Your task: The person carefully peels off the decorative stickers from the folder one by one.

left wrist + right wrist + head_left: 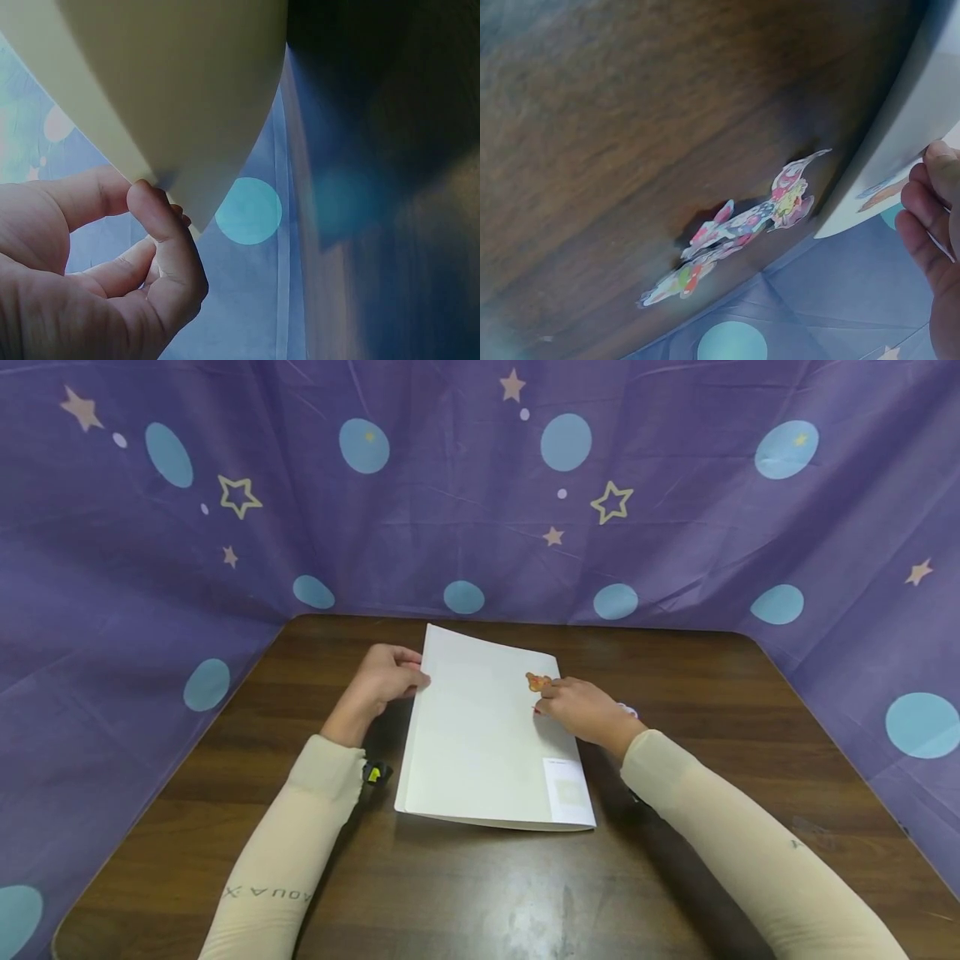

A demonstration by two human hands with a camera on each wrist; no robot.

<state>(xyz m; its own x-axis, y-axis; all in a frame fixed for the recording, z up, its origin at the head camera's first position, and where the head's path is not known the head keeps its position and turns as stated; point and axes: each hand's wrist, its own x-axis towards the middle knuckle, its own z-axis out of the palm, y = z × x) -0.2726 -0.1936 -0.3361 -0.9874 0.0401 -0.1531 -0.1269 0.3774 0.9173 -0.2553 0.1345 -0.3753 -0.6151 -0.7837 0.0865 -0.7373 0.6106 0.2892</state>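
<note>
Two hands work a white folder [487,735] lying on the brown counter [712,710]. Left hand [382,681] pinches its left edge; right hand [581,706] pinches an orange sticker [536,682] near the far right edge.

A white folder [487,735] lies flat on the counter between both grips, its left edge pinched by the left one. A small orange sticker [537,682] sits at the right grip's fingertips.

Small print on the label [567,791] at the folder's [487,727] near corner is too small to read. The right hand [581,708] covers most of the stickers [628,711] beside the folder; the orange sticker [537,682] at its fingertips shows no legible design.
</note>
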